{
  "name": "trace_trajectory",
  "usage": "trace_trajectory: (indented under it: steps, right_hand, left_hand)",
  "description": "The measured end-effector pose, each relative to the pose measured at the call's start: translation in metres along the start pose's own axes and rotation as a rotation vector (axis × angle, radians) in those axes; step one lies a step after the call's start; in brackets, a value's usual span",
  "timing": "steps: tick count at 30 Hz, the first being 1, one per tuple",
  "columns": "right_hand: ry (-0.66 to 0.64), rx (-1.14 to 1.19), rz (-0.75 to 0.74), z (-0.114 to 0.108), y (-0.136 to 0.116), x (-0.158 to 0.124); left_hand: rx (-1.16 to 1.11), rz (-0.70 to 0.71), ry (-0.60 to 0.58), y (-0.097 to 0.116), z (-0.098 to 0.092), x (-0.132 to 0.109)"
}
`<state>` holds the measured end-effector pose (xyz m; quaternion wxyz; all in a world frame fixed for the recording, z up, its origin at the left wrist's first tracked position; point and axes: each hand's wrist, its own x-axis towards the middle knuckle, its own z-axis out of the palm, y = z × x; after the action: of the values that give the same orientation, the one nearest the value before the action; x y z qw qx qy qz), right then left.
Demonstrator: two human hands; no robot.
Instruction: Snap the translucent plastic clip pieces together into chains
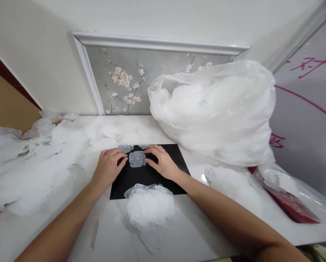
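A clear, frosted plastic piece with rounded tabs lies flat on a black mat, between my two hands. At its left edge is my left hand, fingers curved, with thumb and fingertips slightly apart. My right hand is at the piece's right edge, its thumb and forefinger spread at the tabs. Whether the fingertips press on the piece is hard to make out. Beyond it, another translucent piece lies partly behind my left fingers. Nearer to me, a fanned pile of such pieces overlaps the mat's front edge.
A large heap of translucent pieces covers the table's left side. At the back right stands a bulging clear bag of white pieces. Right of my arm are more pieces and a red packet under clear plastic. A framed flower panel is behind.
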<state>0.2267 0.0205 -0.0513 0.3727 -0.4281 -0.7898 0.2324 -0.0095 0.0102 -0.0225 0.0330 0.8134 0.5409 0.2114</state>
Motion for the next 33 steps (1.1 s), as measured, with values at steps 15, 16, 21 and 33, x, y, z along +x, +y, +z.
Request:
trace_trajectory:
  steps: [15, 16, 21, 33]
  right_hand:
    - [-0.008, 0.355, 0.111, 0.005, -0.001, -0.001]
    - [-0.003, 0.365, 0.133, 0.003, 0.000, -0.001]
    - [0.053, 0.455, 0.243, -0.005, 0.013, 0.004]
    - [-0.009, 0.683, 0.319, -0.008, 0.024, 0.005]
  left_hand:
    - [-0.171, -0.109, 0.030, 0.000, 0.009, 0.000]
    - [-0.125, -0.113, 0.044, -0.001, 0.012, 0.000]
    - [0.091, -0.070, 0.012, 0.000, 0.023, -0.005]
    - [-0.520, -0.247, 0.031, 0.009, 0.002, -0.003]
